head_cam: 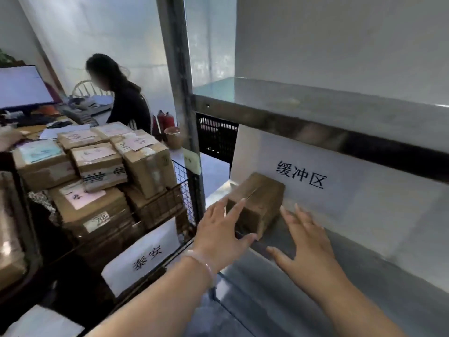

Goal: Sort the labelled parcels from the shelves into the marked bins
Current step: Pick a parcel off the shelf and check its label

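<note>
A brown cardboard parcel lies alone on the metal shelf, at its left end under a white sign with three black characters. My left hand reaches in with straight spread fingers, its fingertips at the parcel's left front face. My right hand hovers just right of the parcel, fingers spread, holding nothing. Left of the shelf stands a black wire bin piled with several labelled parcels, with a white label on its front.
A steel upright post stands between the bin and the shelf. An upper shelf board hangs just above my hands. A person sits at a desk with a monitor at the back left. A black crate sits behind the post.
</note>
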Demonstrator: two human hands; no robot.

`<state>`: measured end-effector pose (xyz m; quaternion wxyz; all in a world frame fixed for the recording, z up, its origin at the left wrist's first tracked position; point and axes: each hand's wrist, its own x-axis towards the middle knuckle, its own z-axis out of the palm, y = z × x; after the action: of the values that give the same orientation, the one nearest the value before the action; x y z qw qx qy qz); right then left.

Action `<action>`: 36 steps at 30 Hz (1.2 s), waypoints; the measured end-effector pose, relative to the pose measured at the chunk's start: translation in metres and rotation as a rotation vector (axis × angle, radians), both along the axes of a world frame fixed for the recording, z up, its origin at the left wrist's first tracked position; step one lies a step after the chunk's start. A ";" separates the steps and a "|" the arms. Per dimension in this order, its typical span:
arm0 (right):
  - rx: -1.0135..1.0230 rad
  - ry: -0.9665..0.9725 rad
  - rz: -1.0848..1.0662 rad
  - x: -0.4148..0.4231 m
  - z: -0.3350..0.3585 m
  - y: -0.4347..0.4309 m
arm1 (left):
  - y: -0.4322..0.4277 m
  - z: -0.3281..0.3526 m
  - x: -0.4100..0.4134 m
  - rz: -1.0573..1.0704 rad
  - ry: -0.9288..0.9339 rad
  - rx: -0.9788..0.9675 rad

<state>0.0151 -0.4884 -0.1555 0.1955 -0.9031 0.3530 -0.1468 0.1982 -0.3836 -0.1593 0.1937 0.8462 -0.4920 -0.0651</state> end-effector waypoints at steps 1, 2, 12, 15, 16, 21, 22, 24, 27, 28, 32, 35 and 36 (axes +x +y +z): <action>0.006 0.009 -0.022 -0.010 -0.002 -0.006 | -0.015 -0.004 -0.002 -0.020 -0.026 0.060; 0.018 0.016 -0.044 -0.019 -0.003 -0.011 | -0.030 -0.008 -0.002 -0.025 -0.041 0.100; 0.149 0.092 -0.106 -0.068 -0.035 -0.030 | -0.105 -0.036 0.032 0.180 0.217 0.252; 0.210 0.075 -0.122 -0.072 -0.046 -0.029 | -0.097 -0.051 0.026 0.221 0.287 0.058; 0.223 0.073 -0.116 -0.072 -0.048 -0.030 | -0.094 -0.054 0.024 0.234 0.332 -0.014; 0.373 -0.026 -0.141 -0.057 -0.039 -0.040 | -0.063 -0.061 0.012 0.264 0.952 -0.342; 0.393 -0.062 -0.147 -0.052 -0.036 -0.041 | -0.054 -0.061 0.007 0.286 1.150 -0.402; 0.440 -0.161 -0.160 -0.041 -0.030 -0.044 | -0.035 -0.059 -0.004 0.307 1.490 -0.489; 0.669 -0.330 -0.169 -0.024 -0.017 -0.041 | -0.011 -0.058 -0.019 0.306 1.844 -0.522; 0.757 -0.373 -0.140 -0.018 -0.012 -0.038 | -0.004 -0.058 -0.023 0.277 1.932 -0.509; 0.870 -0.464 -0.014 0.002 -0.002 -0.026 | 0.017 -0.044 -0.025 0.250 1.939 -0.506; 0.861 -0.497 0.040 0.014 0.005 -0.019 | 0.030 -0.033 -0.014 0.356 1.557 -0.627; 0.844 -0.491 0.070 0.017 0.007 -0.016 | 0.034 -0.028 -0.011 0.373 1.436 -0.669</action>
<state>0.0326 -0.5047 -0.1483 0.6268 -0.6952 0.2946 -0.1926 0.1872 -0.3494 -0.1878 0.7124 0.5635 -0.0920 -0.4081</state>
